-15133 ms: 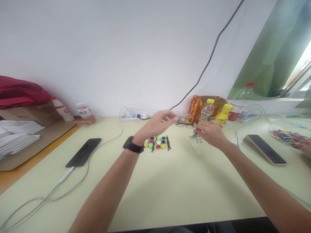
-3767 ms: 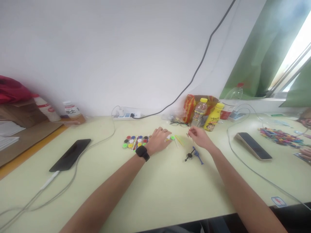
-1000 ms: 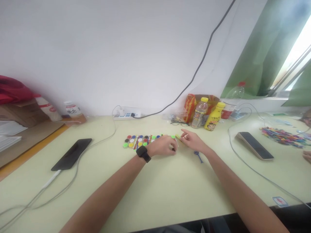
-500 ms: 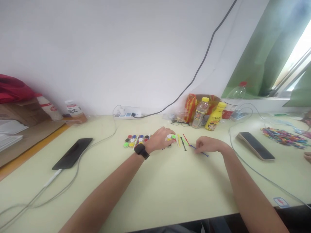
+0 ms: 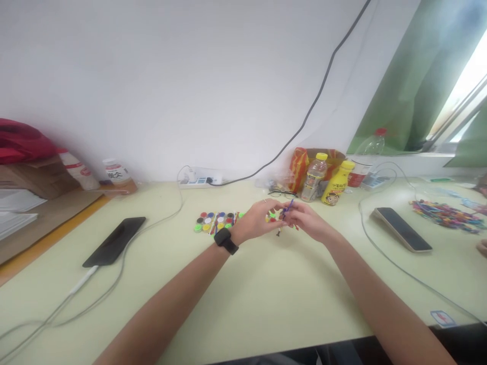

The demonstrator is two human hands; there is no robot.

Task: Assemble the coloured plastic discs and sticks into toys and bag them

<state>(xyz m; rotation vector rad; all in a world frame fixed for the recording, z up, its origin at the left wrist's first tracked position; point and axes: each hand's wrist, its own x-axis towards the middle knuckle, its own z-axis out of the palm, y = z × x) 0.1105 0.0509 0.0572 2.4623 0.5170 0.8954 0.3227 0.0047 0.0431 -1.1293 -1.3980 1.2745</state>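
Observation:
My left hand [image 5: 256, 220], with a black watch [image 5: 225, 241] at the wrist, and my right hand [image 5: 310, 221] meet above the table. Their fingertips close around a thin blue plastic stick [image 5: 289, 205], which points up and away from me. Its lower part is hidden by the fingers. Beneath the hands, the end of a black stick [image 5: 278, 233] and bits of other coloured sticks peek out. Left of my left hand lie rows of round coloured caps or discs [image 5: 207, 221], with thin sticks laid between them. A few more discs show between the hands, mostly covered.
A black phone [image 5: 114, 242] on a white cable lies left. Bottles [image 5: 338, 185], glasses [image 5: 282, 193] and a power strip [image 5: 201, 178] stand along the wall. At right are a propped phone [image 5: 401, 229] and a pile of coloured pieces [image 5: 445, 215] beside another person's hand [image 5: 482, 247].
My right hand has lifted the blue stick off the table and moved left to meet my left hand. My left hand has shifted slightly right, off the discs, and joined on the stick.

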